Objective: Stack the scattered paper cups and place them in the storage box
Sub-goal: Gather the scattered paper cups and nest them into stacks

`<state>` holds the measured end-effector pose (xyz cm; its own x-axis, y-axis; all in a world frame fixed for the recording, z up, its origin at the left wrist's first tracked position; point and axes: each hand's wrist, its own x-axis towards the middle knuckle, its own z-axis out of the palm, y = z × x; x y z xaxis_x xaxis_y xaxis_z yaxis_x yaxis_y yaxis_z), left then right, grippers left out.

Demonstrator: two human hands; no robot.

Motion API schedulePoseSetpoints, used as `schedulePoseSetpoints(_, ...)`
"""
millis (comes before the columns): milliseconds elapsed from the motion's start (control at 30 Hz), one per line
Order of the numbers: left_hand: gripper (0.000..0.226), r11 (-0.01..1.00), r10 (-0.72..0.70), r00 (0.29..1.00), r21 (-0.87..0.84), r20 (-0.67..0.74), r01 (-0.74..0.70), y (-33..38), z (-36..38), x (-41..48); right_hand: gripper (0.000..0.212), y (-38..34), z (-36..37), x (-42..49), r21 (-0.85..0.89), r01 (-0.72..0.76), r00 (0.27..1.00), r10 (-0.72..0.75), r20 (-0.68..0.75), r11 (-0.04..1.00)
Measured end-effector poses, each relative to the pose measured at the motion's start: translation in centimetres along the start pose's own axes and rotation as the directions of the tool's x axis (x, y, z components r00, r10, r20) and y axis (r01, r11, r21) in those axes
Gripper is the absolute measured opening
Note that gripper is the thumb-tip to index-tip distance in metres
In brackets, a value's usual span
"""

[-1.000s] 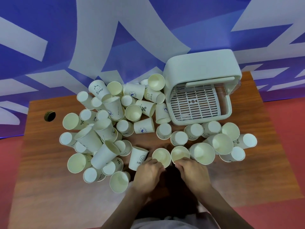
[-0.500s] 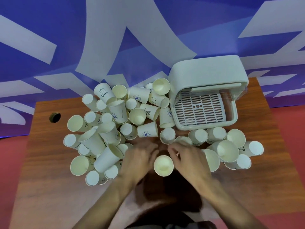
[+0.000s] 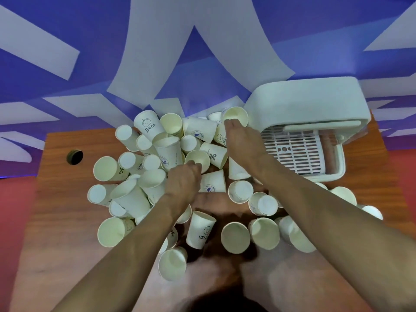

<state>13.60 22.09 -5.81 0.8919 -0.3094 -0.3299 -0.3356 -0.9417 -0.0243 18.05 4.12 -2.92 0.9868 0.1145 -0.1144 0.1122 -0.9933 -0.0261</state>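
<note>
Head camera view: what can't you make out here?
Storage box: head view, its own hood hides the back of the inside.
Left hand: head view, its back hides any grip on the middle cup.
Right hand: head view, grip on the far cup unclear.
Right forearm: head view, partly covers some cups.

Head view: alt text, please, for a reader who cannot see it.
Two bare hands reach into a heap of scattered paper cups on a wooden table: the left hand curls its fingers on a central cup, the right hand touches a far cup beside the open white storage box.
</note>
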Motion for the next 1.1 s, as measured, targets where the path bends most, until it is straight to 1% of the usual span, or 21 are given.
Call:
schedulePoseSetpoints(33,0.009,1.0,0.005,1.0,0.02,-0.002,-0.005,-0.1,0.2,0.2,0.032,0.0,0.2,0.5,-0.015,-0.015,1.0,0.015,0.002,1.0)
schedulePoseSetpoints(100,0.01,0.999,0.026,1.0,0.045,-0.012,-0.025,-0.3,0.3,0.5,0.025,-0.1,0.2,1.2,-0.065,-0.039,0.997,0.043,0.057,0.997)
schedulePoseSetpoints(167,0.012,0.996,0.056,0.998,0.066,-0.009,-0.055,-0.4,0.3,0.8,0.023,0.2,0.5,1.7,-0.104,-0.032,0.995,0.042,0.095,0.994)
schedulePoseSetpoints(233,0.014,0.991,0.097,0.995,0.096,-0.006,-0.096,-0.5,0.3,0.9,0.026,0.1,0.5,1.7,-0.121,0.004,0.996,0.007,0.093,0.993)
schedulePoseSetpoints(267,0.013,0.989,0.112,0.994,0.097,-0.015,-0.11,-0.5,0.3,0.8,0.028,-0.1,0.2,1.7,-0.122,-0.001,0.995,0.012,0.095,0.993)
schedulePoseSetpoints(300,0.011,0.991,0.115,0.993,0.076,-0.027,-0.113,-0.5,0.3,0.7,0.031,-0.2,-0.3,1.5,-0.11,-0.018,0.997,0.026,0.067,0.994)
schedulePoseSetpoints(333,0.01,0.994,0.108,0.992,0.039,-0.06,-0.106,-0.6,0.2,0.6,0.033,-0.1,-0.6,1.5,-0.109,-0.026,1.0,0.026,-0.007,0.994)
schedulePoseSetpoints(367,0.016,0.995,0.099,0.989,-0.011,-0.114,-0.1,-0.6,0.3,0.6,0.028,-0.1,-1.0,1.3,-0.096,-0.024,1.0,0.026,0.014,0.995)
schedulePoseSetpoints(433,0.025,0.992,0.076,0.967,-0.079,-0.242,-0.098,-0.8,0.3,0.2,0.017,0.4,-1.8,0.4,-0.061,-0.017,1.0,0.016,-0.009,0.998)
schedulePoseSetpoints(533,0.012,0.972,0.053,0.924,-0.193,-0.378,-0.134,-0.3,-0.7,-1.5,0.013,2.1,-3.2,-1.8,0.069,-0.053,0.971,0.068,-0.231,0.996)
schedulePoseSetpoints(567,0.013,0.964,0.025,0.907,-0.229,-0.419,-0.132,0.0,-1.2,-2.3,0.011,2.6,-3.4,-2.9,0.112,-0.051,0.952,0.082,-0.296,0.992)
schedulePoseSetpoints(600,0.014,0.958,-0.004,0.89,-0.256,-0.456,-0.128,0.4,-1.7,-3.1,0.014,3.0,-3.4,-4.3,0.15,-0.037,0.941,0.085,-0.328,0.988)
schedulePoseSetpoints(667,0.013,0.95,-0.021,0.868,-0.282,-0.496,-0.138,1.3,-2.4,-4.9,0.019,3.6,-3.4,-7.5,0.243,-0.039,0.943,0.116,-0.312,0.969)
schedulePoseSetpoints(733,0.012,0.943,0.022,0.858,-0.274,-0.513,-0.188,2.4,-2.7,-6.6,0.018,3.9,-3.3,-11.2,0.358,-0.05,0.943,0.162,-0.29,0.932)
schedulePoseSetpoints(767,0.012,0.94,0.047,0.852,-0.266,-0.521,-0.215,2.9,-2.8,-7.4,0.017,3.9,-3.1,-13.0,0.386,-0.049,0.94,0.173,-0.293,0.921)
schedulePoseSetpoints(900,0.015,0.932,0.13,0.834,-0.221,-0.536,-0.287,5.1,-2.4,-10.8,0.011,3.8,-1.7,-19.1,0.434,-0.048,0.944,0.183,-0.275,0.9)
schedulePoseSetpoints(1100,0.018,0.936,0.155,0.853,-0.204,-0.498,-0.289,7.2,-1.6,-15.1,0.015,5.0,0.5,-24.3,0.47,-0.054,0.942,0.202,-0.269,0.881)
